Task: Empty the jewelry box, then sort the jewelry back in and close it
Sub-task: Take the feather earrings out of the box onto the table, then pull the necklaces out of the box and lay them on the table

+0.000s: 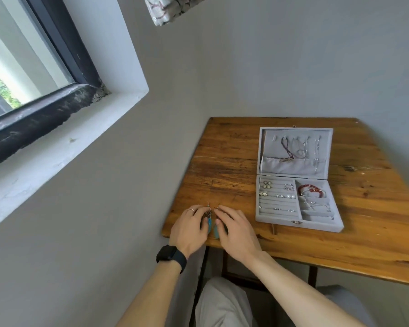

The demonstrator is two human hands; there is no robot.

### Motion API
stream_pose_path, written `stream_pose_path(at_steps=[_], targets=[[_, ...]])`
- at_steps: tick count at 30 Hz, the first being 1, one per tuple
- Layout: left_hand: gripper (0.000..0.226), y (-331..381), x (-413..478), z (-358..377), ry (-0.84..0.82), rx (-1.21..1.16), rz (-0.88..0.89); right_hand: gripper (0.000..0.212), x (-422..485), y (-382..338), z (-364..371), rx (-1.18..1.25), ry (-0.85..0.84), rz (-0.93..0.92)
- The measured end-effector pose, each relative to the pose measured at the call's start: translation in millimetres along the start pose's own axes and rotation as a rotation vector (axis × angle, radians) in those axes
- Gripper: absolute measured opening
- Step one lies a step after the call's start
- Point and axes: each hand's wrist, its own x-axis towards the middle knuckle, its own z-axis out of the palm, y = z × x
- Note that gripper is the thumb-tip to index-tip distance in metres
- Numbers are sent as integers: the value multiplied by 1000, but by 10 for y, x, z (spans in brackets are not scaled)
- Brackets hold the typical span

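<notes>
The left hand (189, 226) and right hand (235, 231) are pinching the turquoise earrings (209, 224), one each, in curled fingertips, laying them together on the desk (232, 142) (probably to keep the pair matched, beside the open, mostly full jewelry box (316, 226)).

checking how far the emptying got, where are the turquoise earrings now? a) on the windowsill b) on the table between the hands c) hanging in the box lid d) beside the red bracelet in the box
B: the turquoise earrings lie on the table between the left hand and the right hand, outside the open jewelry box.
</notes>
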Motion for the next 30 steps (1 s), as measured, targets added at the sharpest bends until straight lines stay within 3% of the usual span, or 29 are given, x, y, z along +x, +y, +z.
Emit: stream_pose_path(at_steps=[5,11,21,26,30], targets=[[35,113,95,-139,-13,16,28,42,-31,-34,-445,73,51,-35],[42,603,394,-155,39,12,185,37,80,347,-1278,-146,219,-18],[48,1331,1481,-155,114,161,282,30,717,1136,-1895,-413,232,91],[56,1530,1988,-249,137,60,225,33,1141,1307,-1948,-411,217,172],[69,1642,2262,-211,41,-81,123,33,1376,1350,-1927,-450,226,229]])
